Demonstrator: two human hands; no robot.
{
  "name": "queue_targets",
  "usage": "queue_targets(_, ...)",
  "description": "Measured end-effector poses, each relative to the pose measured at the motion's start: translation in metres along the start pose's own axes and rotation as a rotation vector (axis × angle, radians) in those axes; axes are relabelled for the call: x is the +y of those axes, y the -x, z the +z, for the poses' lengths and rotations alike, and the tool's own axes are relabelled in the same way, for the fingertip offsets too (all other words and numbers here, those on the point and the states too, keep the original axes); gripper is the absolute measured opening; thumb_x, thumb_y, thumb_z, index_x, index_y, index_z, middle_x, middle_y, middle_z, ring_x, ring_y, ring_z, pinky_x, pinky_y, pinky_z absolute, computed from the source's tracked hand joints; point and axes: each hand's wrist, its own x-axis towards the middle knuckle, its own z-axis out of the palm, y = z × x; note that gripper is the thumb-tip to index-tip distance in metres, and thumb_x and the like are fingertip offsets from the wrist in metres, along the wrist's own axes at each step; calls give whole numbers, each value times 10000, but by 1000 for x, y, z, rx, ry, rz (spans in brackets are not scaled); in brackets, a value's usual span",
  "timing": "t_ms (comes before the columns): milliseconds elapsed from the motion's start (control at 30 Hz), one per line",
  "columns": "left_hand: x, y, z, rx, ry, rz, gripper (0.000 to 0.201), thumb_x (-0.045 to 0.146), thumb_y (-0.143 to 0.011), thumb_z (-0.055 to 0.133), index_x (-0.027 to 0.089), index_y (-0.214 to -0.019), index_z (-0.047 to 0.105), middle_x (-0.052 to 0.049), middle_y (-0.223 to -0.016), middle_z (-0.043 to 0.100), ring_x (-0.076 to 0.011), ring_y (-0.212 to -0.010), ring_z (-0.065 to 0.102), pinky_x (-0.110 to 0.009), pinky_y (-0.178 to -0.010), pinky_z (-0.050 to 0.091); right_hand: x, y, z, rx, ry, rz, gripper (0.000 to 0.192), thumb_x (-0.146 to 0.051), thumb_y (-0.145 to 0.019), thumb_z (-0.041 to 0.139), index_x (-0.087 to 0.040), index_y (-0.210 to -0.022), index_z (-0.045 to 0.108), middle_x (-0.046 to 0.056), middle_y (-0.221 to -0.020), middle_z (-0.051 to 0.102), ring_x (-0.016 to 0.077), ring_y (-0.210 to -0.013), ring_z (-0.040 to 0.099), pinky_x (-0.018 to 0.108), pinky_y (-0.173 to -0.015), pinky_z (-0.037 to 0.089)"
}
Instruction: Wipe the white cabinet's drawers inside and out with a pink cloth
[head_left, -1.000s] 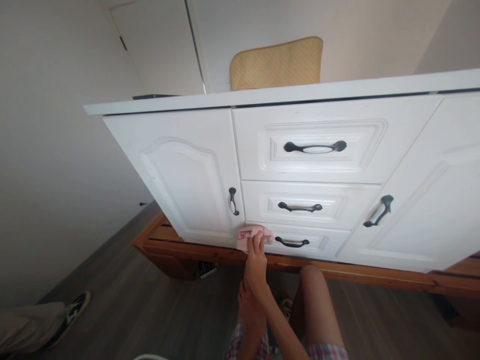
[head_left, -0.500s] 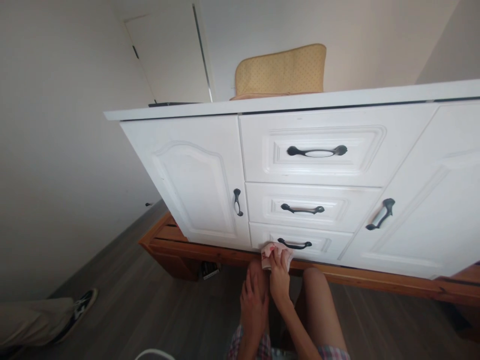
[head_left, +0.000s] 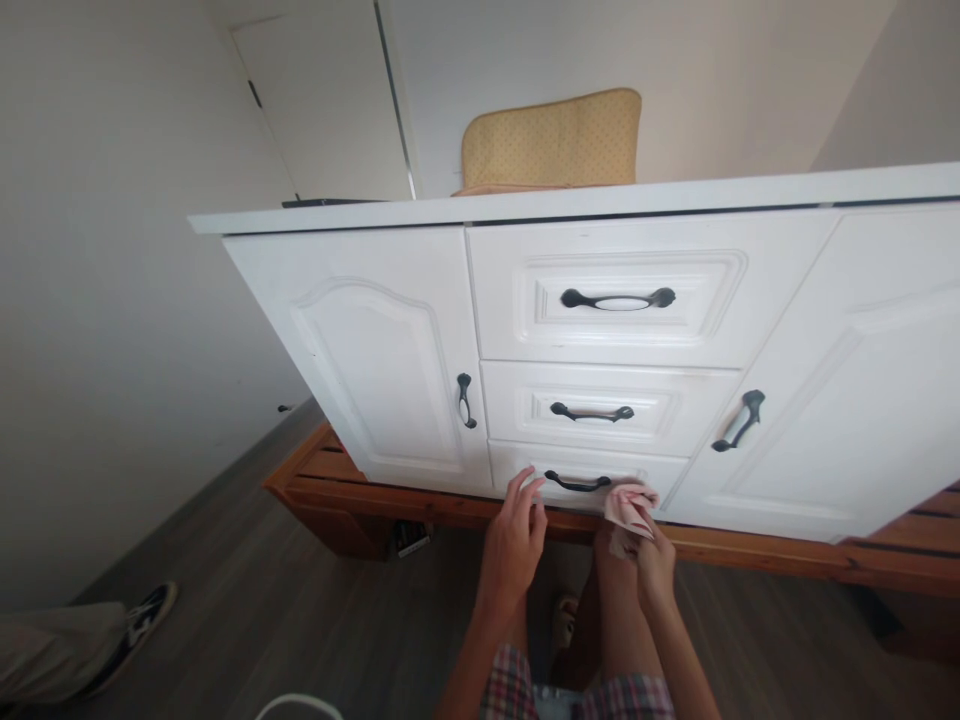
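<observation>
A pinkish cloth [head_left: 630, 508] is bunched in my right hand [head_left: 655, 562], whose fingers are closed on it. The cloth lies against the lower right part of the bottom drawer [head_left: 517, 462], right of its dark handle [head_left: 577, 483]. My left hand [head_left: 516, 535] is raised at the left side of the same drawer, fingers apart and holding nothing. Its fingertips are close to the drawer front, left of the handle; whether they touch it I cannot tell. All three drawers of the white cabinet [head_left: 501, 285] are closed.
The cabinet stands on a low wooden bench [head_left: 450, 508]. A yellow dotted padded item [head_left: 551, 140] stands on top. Cabinet doors flank the drawers. At lower left is another person's shoe [head_left: 142, 625]. A white curved rim [head_left: 300, 703] shows at the bottom edge.
My right hand has moved the cloth from the left of the bottom drawer to its right side. My left hand has lifted off my knee and reached up to the drawer.
</observation>
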Motion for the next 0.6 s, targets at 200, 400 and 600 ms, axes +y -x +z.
queue_targets(200,89,-85,-11,-19,57,241,511,221,-1094,452,276,-1600,421,-112,-1708,470,-203,-1393,649,-358,-1120,593,12,17,-58,161,-443,333,522,-250,-454,862,-183,-961,758,121,-1012,795,298,-812,767,404,-627,651)
queue_targets(400,99,-105,-1,-142,-106,167,611,202,-1058,507,242,-1647,351,-121,-1705,472,-250,-1383,665,-372,-1084,610,45,44,-119,191,-377,415,420,-278,-494,808,-201,-902,740,149,-945,779,376,-834,788,497,-654,682)
queue_targets(600,104,-106,-10,-168,-102,154,557,207,-1078,487,231,-1628,403,-124,-1721,469,-279,-1399,663,-408,-1110,605,30,64,-151,290,-343,404,435,-315,-491,824,-269,-920,762,155,-1076,791,396,-932,793,470,-597,688)
